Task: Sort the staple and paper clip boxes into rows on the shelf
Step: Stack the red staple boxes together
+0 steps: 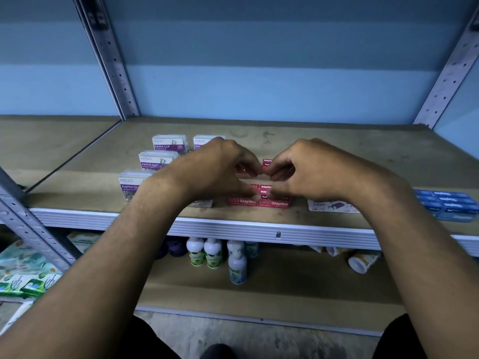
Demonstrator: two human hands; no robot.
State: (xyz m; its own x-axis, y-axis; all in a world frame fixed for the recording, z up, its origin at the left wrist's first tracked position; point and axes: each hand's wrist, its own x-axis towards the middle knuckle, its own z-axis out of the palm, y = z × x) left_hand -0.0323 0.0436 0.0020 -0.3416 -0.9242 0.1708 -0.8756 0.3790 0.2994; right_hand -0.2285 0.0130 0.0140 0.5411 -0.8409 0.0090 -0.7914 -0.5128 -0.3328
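Several red staple boxes (276,203) lie in a cluster at the front middle of the shelf board (337,156), with one more red box (267,161) further back. My left hand (220,169) and my right hand (311,169) arch over the cluster from either side. Their fingers and thumbs curl round the middle red boxes, fingertips almost meeting, and hide most of those boxes. Several clear paper clip boxes with purple labels (158,160) stand in rows to the left, one (204,142) partly behind my left hand.
A white staple box (331,206) and a stack of blue boxes (445,203) sit at the front right of the shelf. A small clear box (201,203) lies under my left wrist. Bottles (204,252) and green packets (23,275) occupy the lower shelf. Metal uprights (114,63) frame the bay.
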